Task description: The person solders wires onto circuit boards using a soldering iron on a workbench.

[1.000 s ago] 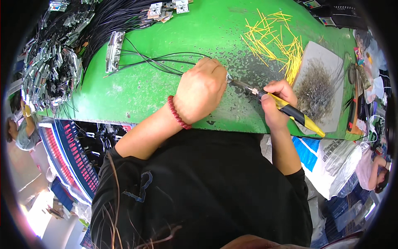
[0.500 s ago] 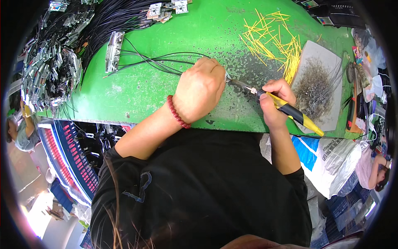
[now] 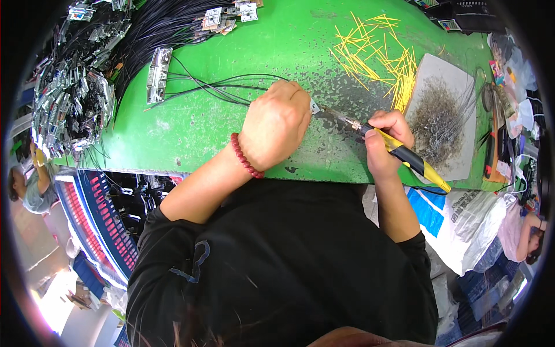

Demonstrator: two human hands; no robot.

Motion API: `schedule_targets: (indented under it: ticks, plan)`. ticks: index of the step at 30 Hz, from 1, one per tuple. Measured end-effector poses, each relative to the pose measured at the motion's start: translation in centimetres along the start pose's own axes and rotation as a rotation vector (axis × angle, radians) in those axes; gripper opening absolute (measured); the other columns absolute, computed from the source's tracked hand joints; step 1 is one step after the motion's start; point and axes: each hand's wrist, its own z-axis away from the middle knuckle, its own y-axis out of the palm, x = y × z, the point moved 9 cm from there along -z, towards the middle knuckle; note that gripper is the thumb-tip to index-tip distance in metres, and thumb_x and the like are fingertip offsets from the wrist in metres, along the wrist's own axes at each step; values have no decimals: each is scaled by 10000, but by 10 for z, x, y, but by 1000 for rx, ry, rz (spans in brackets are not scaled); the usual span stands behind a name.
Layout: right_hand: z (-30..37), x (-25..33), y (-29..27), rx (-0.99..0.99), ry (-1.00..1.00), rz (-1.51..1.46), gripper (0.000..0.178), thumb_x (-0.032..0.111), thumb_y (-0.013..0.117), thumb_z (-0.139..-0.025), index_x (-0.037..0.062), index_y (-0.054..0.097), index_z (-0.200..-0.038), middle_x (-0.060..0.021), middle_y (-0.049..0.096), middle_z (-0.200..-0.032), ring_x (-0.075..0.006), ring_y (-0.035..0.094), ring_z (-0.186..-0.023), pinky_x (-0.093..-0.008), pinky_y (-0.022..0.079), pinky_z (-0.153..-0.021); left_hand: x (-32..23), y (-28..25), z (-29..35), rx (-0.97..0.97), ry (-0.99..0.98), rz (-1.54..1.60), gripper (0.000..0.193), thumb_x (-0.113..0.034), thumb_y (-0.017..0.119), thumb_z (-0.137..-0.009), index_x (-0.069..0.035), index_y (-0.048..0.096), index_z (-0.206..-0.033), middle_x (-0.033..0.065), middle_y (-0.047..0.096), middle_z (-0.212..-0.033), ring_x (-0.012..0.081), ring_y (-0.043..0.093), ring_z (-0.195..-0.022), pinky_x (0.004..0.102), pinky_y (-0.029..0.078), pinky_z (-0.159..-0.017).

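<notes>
My left hand (image 3: 278, 118) is closed, with a red bead bracelet at the wrist. It holds a small white circuit board (image 3: 314, 107), whose edge shows beyond the fingers; the rest is hidden. Black wires (image 3: 225, 84) run left from that hand to a clear, flat-sided part (image 3: 158, 76) on the table. In my right hand (image 3: 388, 141) is a yellow-and-black soldering iron (image 3: 404, 154), gripped like a pen. Its tip points left and reaches close to the board; whether they touch I cannot tell.
Thin yellow sticks (image 3: 399, 75) lie scattered on the green table (image 3: 208, 139). A grey slab (image 3: 465, 156) bears dark residue. At the left is a heap of clear parts (image 3: 75, 110) with black wires; small white boards (image 3: 213, 17) sit behind. Tools (image 3: 491, 150) lie at the right edge.
More of the small white board shows at my left fingertips. The soldering iron's tip sits slightly apart from where it was, and the whole view has shifted a little.
</notes>
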Motion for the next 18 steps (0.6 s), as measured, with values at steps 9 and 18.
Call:
schedule_targets:
  ticks: [9, 18]
  plan:
    - [5, -3, -4, -45, 51, 25, 154, 29, 655, -779, 16, 543, -883, -5, 527, -771, -45, 440, -634, -208, 357, -564, 0, 2, -1, 23, -1, -12, 83, 0, 645, -722, -14, 570, -754, 132, 570, -795, 321, 571, -783, 398, 483, -685]
    - [5, 1, 0, -22, 68, 98, 202, 58, 685, -805, 21, 548, -949, 18, 537, -739, -32, 473, -630, -192, 371, -557, -1, 3, 0, 25, -12, -21, 89, 2, 644, -723, -13, 559, -745, 131, 555, -776, 321, 561, -769, 398, 476, -679]
